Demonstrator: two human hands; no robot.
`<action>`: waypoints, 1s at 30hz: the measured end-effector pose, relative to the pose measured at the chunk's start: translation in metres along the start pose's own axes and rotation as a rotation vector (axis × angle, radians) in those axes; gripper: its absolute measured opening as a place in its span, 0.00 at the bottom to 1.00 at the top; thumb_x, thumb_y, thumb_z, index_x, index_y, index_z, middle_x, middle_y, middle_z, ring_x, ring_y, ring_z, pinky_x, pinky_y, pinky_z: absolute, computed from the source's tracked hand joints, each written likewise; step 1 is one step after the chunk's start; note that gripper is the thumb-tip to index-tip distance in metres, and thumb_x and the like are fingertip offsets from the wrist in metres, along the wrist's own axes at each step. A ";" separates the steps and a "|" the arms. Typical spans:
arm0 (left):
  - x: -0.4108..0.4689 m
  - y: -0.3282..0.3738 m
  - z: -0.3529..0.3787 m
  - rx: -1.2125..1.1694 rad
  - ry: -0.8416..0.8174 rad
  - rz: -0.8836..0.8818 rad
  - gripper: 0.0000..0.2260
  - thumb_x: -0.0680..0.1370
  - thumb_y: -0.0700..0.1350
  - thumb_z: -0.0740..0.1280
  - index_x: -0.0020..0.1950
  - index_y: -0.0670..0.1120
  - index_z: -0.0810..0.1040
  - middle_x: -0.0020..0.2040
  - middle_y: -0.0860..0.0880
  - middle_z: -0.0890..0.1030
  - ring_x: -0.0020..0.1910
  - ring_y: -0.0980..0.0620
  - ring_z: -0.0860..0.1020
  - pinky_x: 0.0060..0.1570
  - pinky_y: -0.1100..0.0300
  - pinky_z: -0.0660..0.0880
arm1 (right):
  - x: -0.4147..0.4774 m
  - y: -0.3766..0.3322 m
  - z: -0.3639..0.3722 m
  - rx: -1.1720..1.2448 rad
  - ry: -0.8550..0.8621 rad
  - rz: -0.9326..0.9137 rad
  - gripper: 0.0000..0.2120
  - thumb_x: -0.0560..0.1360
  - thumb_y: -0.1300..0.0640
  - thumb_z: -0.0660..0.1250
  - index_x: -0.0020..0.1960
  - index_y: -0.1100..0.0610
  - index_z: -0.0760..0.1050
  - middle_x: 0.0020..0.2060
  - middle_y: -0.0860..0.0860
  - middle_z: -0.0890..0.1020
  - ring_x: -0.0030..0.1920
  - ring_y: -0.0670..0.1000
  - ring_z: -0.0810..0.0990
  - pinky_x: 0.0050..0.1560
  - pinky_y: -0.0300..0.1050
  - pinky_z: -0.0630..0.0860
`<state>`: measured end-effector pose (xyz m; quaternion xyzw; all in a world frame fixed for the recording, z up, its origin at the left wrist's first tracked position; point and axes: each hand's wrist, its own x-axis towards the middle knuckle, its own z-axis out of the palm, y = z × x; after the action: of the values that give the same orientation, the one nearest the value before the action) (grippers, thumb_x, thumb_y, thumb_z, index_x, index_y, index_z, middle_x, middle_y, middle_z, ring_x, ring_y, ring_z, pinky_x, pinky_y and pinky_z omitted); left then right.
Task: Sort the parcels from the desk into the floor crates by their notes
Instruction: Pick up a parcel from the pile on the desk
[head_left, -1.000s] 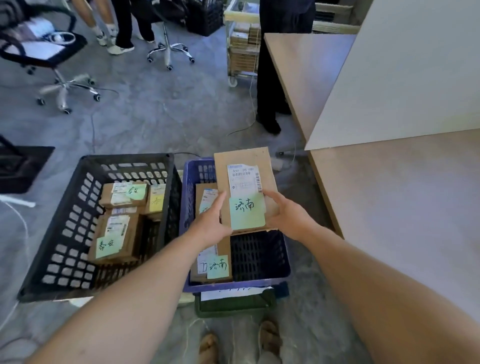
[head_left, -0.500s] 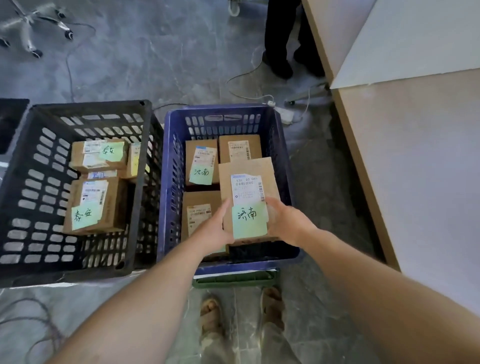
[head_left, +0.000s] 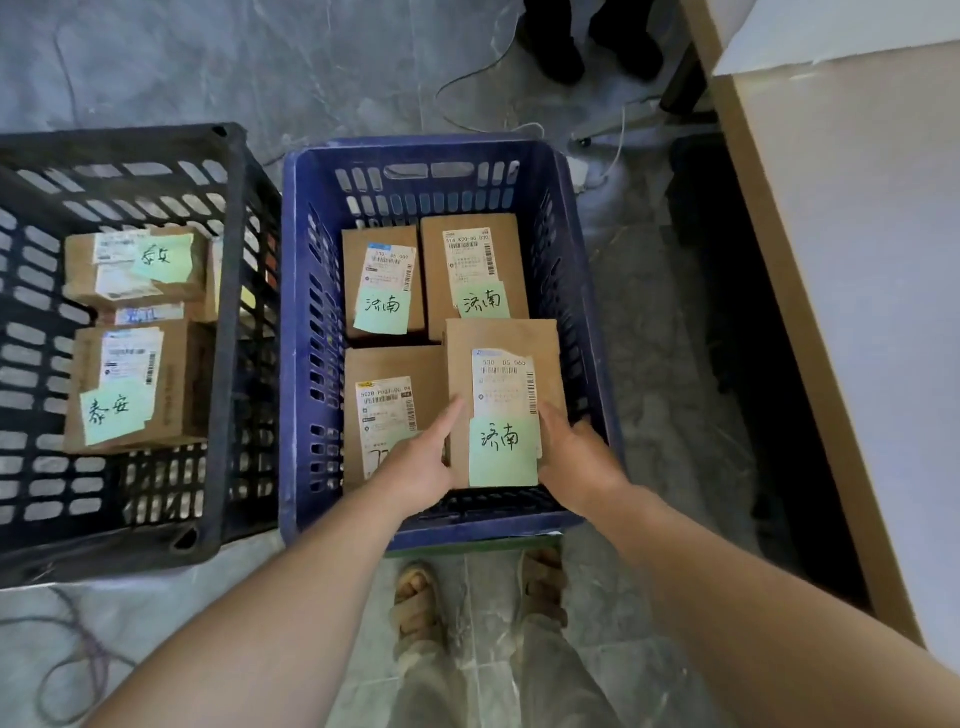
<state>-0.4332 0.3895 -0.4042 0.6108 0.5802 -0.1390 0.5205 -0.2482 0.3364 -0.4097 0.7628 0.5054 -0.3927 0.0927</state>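
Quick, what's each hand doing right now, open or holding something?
Left hand: holds the left edge of the cardboard parcel with the green note.
Right hand: holds that parcel's right edge.

Parcel sorting room: plastic floor crates (head_left: 291, 332) of labelled cardboard parcels (head_left: 382, 283), desk (head_left: 852, 291), concrete floor (head_left: 260, 67).

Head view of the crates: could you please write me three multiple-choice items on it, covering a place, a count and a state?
1. In which part of the blue crate is the held parcel? A. far left; B. near right; C. far right.
2. How many parcels show in that crate, the held one included? A. two; B. three; C. four.
3. The held parcel is: A. gripped by the left hand and the right hand; B. lying free; C. standing on end.
Answers: 1 B, it is by the near and right walls. 2 C, two at the far side, two at the near side. 3 A, each hand clasps a side edge.
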 end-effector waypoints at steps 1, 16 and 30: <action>-0.001 -0.001 0.002 0.010 0.002 0.006 0.42 0.79 0.39 0.65 0.72 0.75 0.42 0.55 0.52 0.75 0.54 0.44 0.79 0.53 0.50 0.78 | -0.003 0.000 0.002 -0.004 0.002 0.002 0.32 0.79 0.59 0.57 0.78 0.48 0.46 0.62 0.60 0.71 0.54 0.59 0.73 0.48 0.46 0.69; 0.003 0.004 0.007 0.046 -0.028 -0.016 0.41 0.80 0.40 0.63 0.74 0.69 0.36 0.42 0.51 0.74 0.35 0.53 0.74 0.34 0.61 0.72 | -0.006 -0.014 -0.010 -0.194 -0.044 0.035 0.36 0.79 0.63 0.59 0.79 0.51 0.41 0.64 0.62 0.67 0.62 0.59 0.70 0.55 0.48 0.71; 0.051 -0.024 0.015 0.356 -0.080 0.003 0.34 0.79 0.37 0.60 0.79 0.58 0.48 0.74 0.45 0.66 0.65 0.45 0.71 0.60 0.54 0.72 | 0.068 -0.006 0.030 -0.281 -0.215 0.034 0.35 0.76 0.65 0.60 0.78 0.52 0.49 0.71 0.62 0.59 0.68 0.61 0.64 0.64 0.55 0.70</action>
<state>-0.4327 0.4016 -0.4614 0.6883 0.5244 -0.2629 0.4269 -0.2561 0.3711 -0.4755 0.7042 0.5297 -0.3959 0.2585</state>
